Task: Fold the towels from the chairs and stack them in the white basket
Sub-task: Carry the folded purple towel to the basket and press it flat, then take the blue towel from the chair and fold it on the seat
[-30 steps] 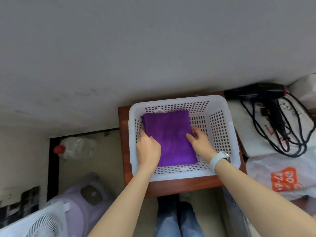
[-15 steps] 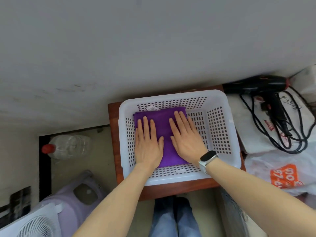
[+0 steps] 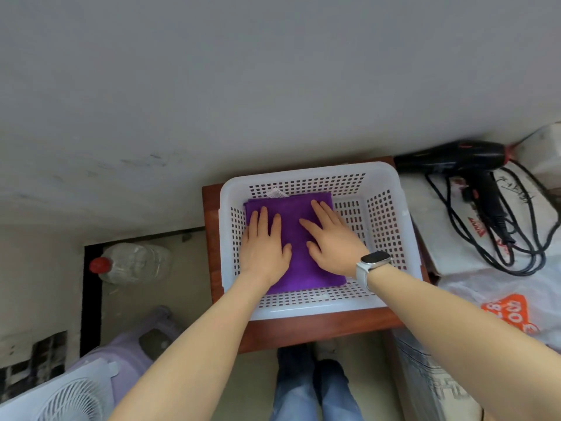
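A folded purple towel (image 3: 293, 212) lies flat in the left part of the white perforated basket (image 3: 391, 189), which stands on a small red-brown wooden table (image 3: 318, 328) against the wall. A small white label (image 3: 277, 193) peeks out at the towel's far edge. My left hand (image 3: 265, 246) lies flat on the towel's left half, fingers straight. My right hand (image 3: 331, 238), with a white smartwatch on the wrist, presses flat on the towel's right half. Both palms cover much of the towel.
A black hair dryer (image 3: 455, 156) with a tangled cord lies on white bags (image 3: 473, 253) to the right. On the floor at left are a clear bottle (image 3: 133, 262) with a red cap, a lilac stool (image 3: 133, 357) and a white fan (image 3: 57, 396).
Both hands went from gripping the towel's side edges to lying flat on top of it. Since half a second ago they have barely shifted.
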The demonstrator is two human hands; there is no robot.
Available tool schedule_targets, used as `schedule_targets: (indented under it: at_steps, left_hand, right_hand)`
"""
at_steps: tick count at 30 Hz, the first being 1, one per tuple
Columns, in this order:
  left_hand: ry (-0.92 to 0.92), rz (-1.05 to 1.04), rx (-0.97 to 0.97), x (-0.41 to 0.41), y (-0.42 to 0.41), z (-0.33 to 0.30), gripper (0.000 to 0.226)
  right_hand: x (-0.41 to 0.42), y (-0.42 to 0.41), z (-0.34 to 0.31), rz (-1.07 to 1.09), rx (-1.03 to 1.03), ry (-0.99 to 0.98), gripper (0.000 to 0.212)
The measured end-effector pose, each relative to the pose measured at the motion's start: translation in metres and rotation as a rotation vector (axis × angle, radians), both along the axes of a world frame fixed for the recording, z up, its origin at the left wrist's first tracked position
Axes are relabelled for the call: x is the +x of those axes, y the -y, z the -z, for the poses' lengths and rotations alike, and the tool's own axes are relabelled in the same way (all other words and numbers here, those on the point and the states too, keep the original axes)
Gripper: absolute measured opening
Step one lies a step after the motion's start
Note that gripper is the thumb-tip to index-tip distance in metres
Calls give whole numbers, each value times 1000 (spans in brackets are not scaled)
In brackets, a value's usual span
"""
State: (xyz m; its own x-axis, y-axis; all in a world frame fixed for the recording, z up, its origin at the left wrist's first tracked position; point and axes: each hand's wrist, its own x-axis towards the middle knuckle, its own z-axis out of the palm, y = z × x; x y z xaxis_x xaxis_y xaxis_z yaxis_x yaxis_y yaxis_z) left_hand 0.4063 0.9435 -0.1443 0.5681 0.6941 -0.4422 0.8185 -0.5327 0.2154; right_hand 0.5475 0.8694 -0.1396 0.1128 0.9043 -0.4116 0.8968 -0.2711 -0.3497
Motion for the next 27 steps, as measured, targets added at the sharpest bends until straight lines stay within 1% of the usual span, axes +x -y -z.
schedule_targets:
  at_steps: [2, 5, 9, 13, 15, 17, 19, 20, 21, 23, 24, 26, 27]
  left_hand:
    - [90, -40, -55, -4, 0, -22, 57]
    - [238, -144, -20, -16, 10, -63, 47]
    - [357, -369, 66, -60, 43, -122, 42]
    - [409, -643, 137, -136, 109, -161, 40]
    - [427, -791, 186, -175, 150, -174, 40]
    - [406, -960, 218, -216, 196, -187, 38]
    - [356, -1123, 229, -255, 246, -195, 39]
    - [347, -1197, 234, -273, 274, -199, 40]
    - [343, -1274, 239, -289, 302, -202, 40]
    - [306, -1430, 260, -315, 364, -207, 40]
    - [274, -1508, 268, -327, 397, -210, 39]
    - [209, -1655, 272, -347, 464, -212, 40]
    - [190, -1722, 273, -354, 497, -213, 45]
  right_hand:
    - [1, 2, -22, 15, 29, -24, 47]
    - [-4, 4, -59, 11, -4, -128, 40]
    - [-36, 13, -113, -36, 25, -231, 36]
    - [-101, 38, -160, -145, 85, -381, 34]
    - [-140, 57, -175, -244, 84, -419, 33]
    - [-182, 81, -183, -361, 79, -438, 32]
    - [-224, 105, -188, -524, 75, -402, 29]
    - [-245, 117, -188, -616, 78, -355, 28]
    - [-265, 130, -191, -707, 74, -307, 30]
    - [-307, 159, -189, -908, 60, -268, 47]
    - [-329, 175, -186, -1008, 46, -250, 48]
    - [-370, 216, -188, -1165, 20, -222, 30]
    - [-389, 239, -190, -1230, 22, -234, 22]
